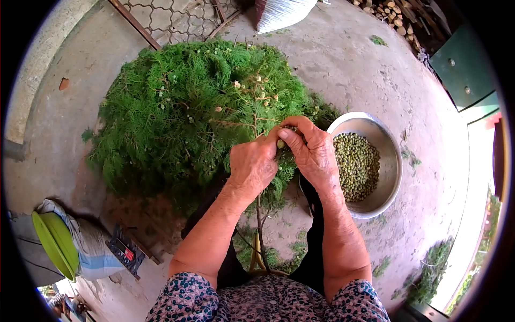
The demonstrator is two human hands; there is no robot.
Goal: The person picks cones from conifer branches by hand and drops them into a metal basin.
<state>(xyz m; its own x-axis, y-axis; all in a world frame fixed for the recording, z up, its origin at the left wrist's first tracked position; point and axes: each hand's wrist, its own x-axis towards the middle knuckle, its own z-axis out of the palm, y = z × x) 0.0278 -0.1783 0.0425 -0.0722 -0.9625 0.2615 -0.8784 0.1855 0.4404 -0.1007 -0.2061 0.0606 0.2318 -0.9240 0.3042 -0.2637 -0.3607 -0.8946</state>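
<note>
My left hand is closed around a leafy conifer branch, whose bare stem runs down between my knees. Close against it, my right hand has thumb and forefinger pinched at a small green cone on the branch. Pale brownish open cones show higher up on the sprays. Beyond my hands lies a big heap of green conifer branches. To the right of my right hand, a round metal basin holds many small green cones.
A white sack and a metal grate are at the far side. Stacked firewood lies at the far right, near a green panel. A lime-green basin leans at lower left. Green sprigs litter the concrete floor.
</note>
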